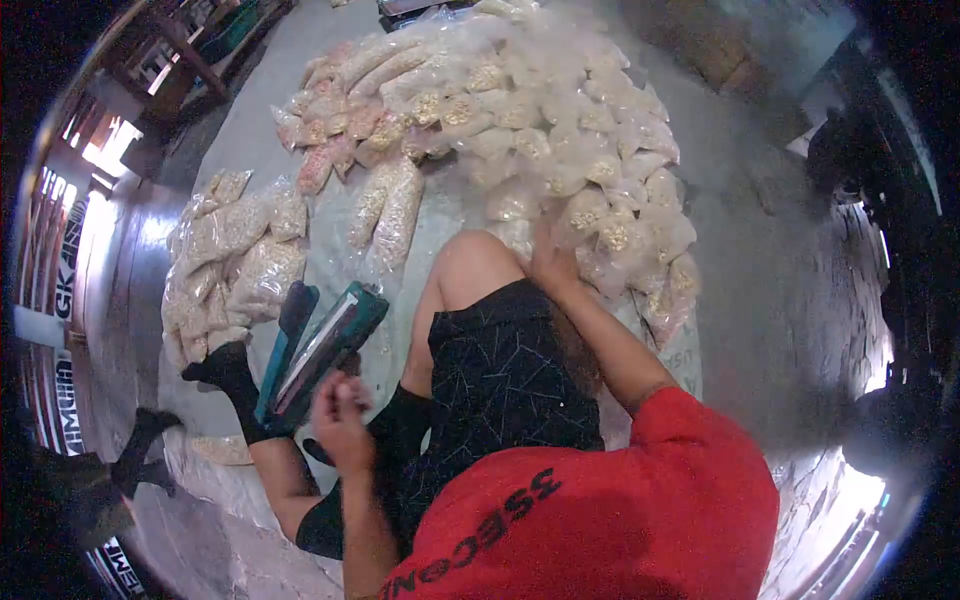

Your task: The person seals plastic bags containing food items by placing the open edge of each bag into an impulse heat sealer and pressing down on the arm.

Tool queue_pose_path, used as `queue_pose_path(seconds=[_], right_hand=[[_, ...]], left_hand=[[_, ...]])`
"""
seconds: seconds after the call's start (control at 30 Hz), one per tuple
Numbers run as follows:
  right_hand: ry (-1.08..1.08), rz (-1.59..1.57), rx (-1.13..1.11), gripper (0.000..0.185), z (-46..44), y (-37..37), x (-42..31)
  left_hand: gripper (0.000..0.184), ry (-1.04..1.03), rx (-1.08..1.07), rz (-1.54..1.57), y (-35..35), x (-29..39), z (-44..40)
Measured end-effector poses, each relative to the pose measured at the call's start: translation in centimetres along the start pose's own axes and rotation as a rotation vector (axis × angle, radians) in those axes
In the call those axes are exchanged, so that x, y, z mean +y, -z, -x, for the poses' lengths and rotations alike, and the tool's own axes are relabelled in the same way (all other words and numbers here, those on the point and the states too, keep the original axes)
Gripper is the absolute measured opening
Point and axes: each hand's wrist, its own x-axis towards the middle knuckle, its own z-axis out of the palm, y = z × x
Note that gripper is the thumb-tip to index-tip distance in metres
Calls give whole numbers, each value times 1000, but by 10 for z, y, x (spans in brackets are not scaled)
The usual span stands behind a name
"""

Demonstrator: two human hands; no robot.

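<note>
My left hand [343, 412] is beside the near end of a green impulse bag sealer [325, 350], its fingers loosely bent and slightly apart, with nothing visible in them. The sealer's arm is raised, and it stands on the floor sheet by my leg. My right hand [552, 258] reaches past my knee to the near edge of a big heap of clear plastic bags [530, 110] filled with pale pieces. Haze and blur there hide its fingers, so I cannot tell whether they grip a bag. Two long filled bags [388, 210] lie ahead of the sealer.
A smaller pile of filled bags [240, 250] lies at the left, near my foot. One flat bag [222, 450] rests behind my lower leg. A pale sheet [250, 115] covers the floor beneath. Wooden furniture [185, 60] stands at the upper left.
</note>
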Motion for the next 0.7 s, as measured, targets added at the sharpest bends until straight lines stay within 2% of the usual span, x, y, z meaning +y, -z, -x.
queue_pose_path(seconds=[0.1, 0.17, 0.2, 0.27, 0.37, 0.43, 0.5, 0.57, 0.6, 0.67, 0.7], right_hand=[[60, 13, -109, 62, -38, 12, -19], [157, 42, -389, 37, -63, 0, -18], [172, 42, -382, 37, -69, -14, -12], [165, -106, -216, 19, -77, -41, 4], [132, -285, -101, 15, -78, -12, -3], [112, -228, -145, 16, -79, 13, -12], [292, -452, 10, 17, -75, 46, -31], [399, -418, 50, 16, -78, 80, -54], [478, -383, 97, 15, -80, 99, -66], [561, -436, 161, 15, -82, 142, -91], [609, -487, 228, 15, -85, 161, -104]], left_hand=[[24, 148, -152, -29, -20, -8, 38], [25, 64, -243, -105, -24, -18, 51], [25, 60, -229, -99, -26, -14, 55], [28, 101, -315, -173, -26, -1, 60], [29, 113, -297, -222, -19, 3, 63], [30, 162, -283, -218, -16, 17, 62], [30, 215, -262, -209, -16, 21, 55], [34, 54, -372, -345, -13, 18, 44], [34, 60, -345, -331, -14, 25, 39], [41, -56, -450, -192, -19, 45, 27], [46, -38, -517, -226, -22, 50, 15]])
